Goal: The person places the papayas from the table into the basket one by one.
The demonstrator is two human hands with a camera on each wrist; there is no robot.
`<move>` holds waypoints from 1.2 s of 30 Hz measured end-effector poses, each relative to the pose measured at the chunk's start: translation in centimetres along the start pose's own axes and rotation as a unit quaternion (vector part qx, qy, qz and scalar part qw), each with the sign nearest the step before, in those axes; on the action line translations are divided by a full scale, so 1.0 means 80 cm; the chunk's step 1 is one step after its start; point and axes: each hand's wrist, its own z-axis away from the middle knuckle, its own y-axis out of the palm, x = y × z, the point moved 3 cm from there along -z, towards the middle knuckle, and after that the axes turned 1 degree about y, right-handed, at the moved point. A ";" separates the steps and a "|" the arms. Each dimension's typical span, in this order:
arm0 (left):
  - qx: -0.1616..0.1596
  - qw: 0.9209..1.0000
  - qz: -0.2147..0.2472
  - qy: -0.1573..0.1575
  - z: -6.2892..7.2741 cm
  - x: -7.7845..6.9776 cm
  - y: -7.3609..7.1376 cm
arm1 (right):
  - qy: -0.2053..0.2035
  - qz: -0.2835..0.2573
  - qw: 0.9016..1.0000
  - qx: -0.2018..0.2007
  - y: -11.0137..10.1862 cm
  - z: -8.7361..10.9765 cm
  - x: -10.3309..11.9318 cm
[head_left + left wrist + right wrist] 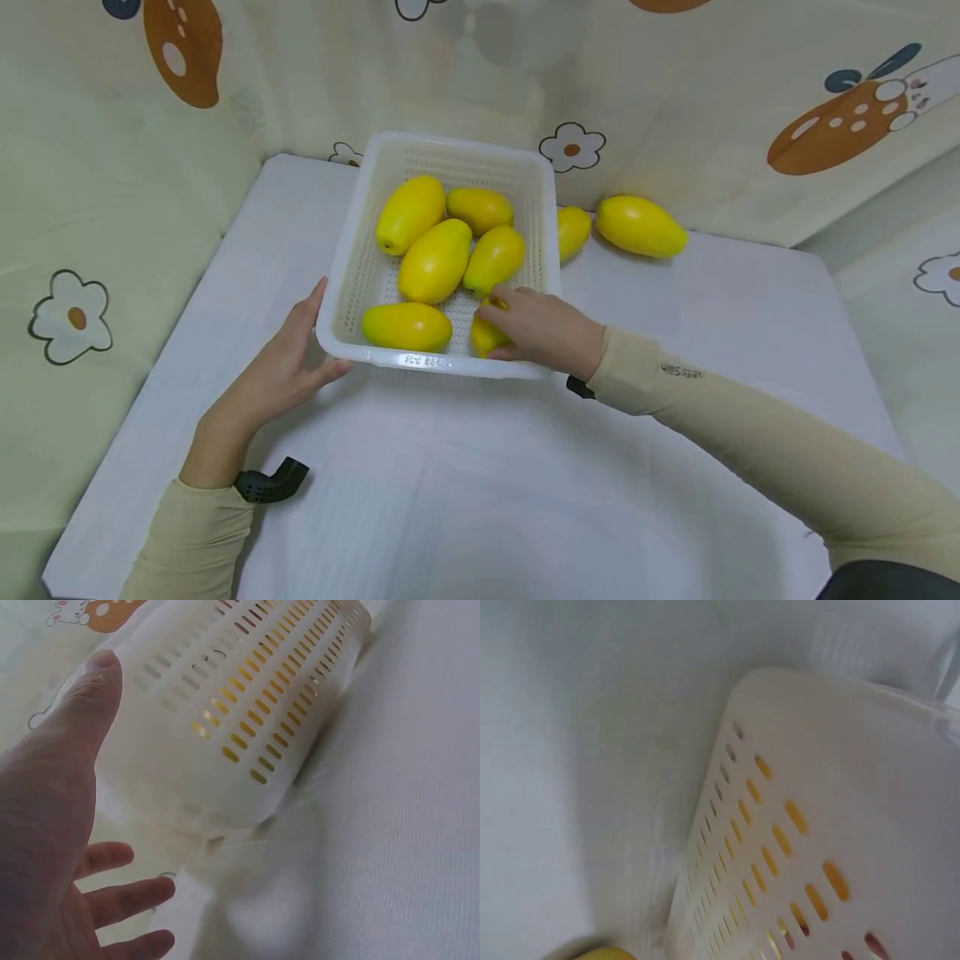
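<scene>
A white plastic basket [442, 362] with slotted walls holds several yellow mangoes [435, 262]. My right hand [543, 329] reaches over the right wall and grips a mango [486, 335] in the front right corner; its fingers partly cover the fruit. At the front left corner, my left hand [288, 362] is beside the basket with fingers extended and thumb at the rim. In the left wrist view, the left thumb [94, 697] lies near the slotted basket wall [247, 712], the other fingers spread. The right wrist view shows the basket's outer wall [802, 750], not the right hand.
Two more mangoes lie on the white table [480, 483] right of the basket, one partly behind its wall [573, 232], the other a whole mango [641, 226] by the back edge. A patterned curtain [480, 67] hangs behind the table.
</scene>
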 end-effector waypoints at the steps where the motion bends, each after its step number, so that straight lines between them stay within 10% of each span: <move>1: 0.000 1.000 -0.002 -0.001 0.000 0.000 0.000 | 0.001 -0.001 1.000 -0.003 0.001 0.000 0.000; 36: -0.029 0.999 -0.018 0.012 0.001 -0.013 0.007 | 0.058 -0.083 0.993 -0.062 -0.002 0.008 0.001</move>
